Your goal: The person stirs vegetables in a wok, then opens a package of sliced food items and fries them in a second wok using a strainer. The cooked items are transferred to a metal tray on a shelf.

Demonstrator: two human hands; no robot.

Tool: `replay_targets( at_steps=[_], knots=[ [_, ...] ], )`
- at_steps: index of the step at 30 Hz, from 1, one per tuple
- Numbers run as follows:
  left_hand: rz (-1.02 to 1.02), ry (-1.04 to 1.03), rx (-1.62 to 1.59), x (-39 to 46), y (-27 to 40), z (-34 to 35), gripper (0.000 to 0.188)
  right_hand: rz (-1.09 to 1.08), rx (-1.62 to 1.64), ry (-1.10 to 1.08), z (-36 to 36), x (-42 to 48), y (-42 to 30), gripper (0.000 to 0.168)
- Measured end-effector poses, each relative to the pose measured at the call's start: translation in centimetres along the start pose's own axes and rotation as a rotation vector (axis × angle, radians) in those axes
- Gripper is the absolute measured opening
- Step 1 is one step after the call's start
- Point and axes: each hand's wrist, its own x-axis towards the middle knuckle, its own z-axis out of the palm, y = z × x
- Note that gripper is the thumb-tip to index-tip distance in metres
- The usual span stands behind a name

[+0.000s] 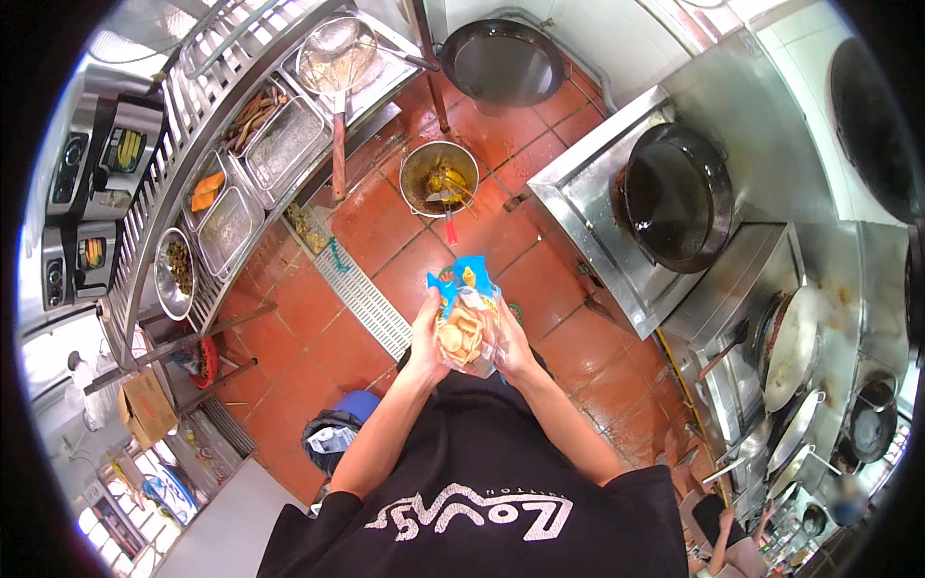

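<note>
Between my two hands is a clear plastic bag of round, pale tan chips (462,336), with a blue printed top that looks torn. My left hand (428,336) grips its left side, and my right hand (512,338) holds the right side. The bag is upright in front of my waist, above the tiled floor. Beyond it on the floor stands a metal pot (439,178) with yellowish scraps inside. A red-handled utensil (451,230) and wooden chopsticks (466,202) lean in the pot.
At left, a slatted metal rack (160,195) carries wire-mesh trays (285,148) and a bowl (173,274). A wok of dark liquid (676,199) sits on the steel stove at right. A floor drain grate (365,296) and a lined bin (329,433) are nearby. Another person (723,535) is at lower right.
</note>
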Motion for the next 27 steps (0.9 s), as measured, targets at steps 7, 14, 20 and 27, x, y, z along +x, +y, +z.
replay_targets(
  at_steps=[7, 14, 20, 27],
  knots=[
    [0.23, -0.109, 0.052, 0.9, 1.5, 1.3, 0.035, 0.091, -0.159, 0.061, 1.3, 0.0, -3.6, 0.034],
    [0.053, -0.199, -0.112, -1.2, 1.6, 2.8, 0.053, 0.091, -0.024, 0.076, 1.5, -1.8, -5.1, 0.041],
    [0.123, -0.203, -0.099, -2.2, 0.9, 1.6, 0.047, -0.09, 0.0, -0.02, 3.5, -4.0, -8.7, 0.05],
    [0.263, -0.153, -0.136, -2.3, -0.1, 3.1, 0.043, -0.595, -0.584, 0.155, 9.9, -5.4, -12.2, 0.052]
  ],
)
